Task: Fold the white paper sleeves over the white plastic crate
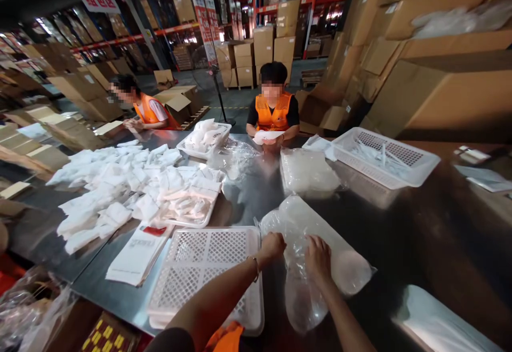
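A clear plastic bag (303, 296) lies loosely over the dark table in front of me. My left hand (273, 248) is closed on its left side, fingers curled in a pinch. On the bag's other side my right hand (319, 256) is bent round the film, with the fingertips partly hidden. Under and beyond both hands is a stack of clear plastic bags (340, 245), stretching to the right. A white perforated basket (256, 288), turned with its lattice upward, sits directly beneath my left forearm.
White packets (116, 176) are heaped on the left, some in a tray (210, 213). Printed paper bags (138, 253) lie nearby. Another plastic stack (308, 170) and a white basket (424, 168) stand farther back. Across the table a person in an orange vest (274, 112) holds a white packet.
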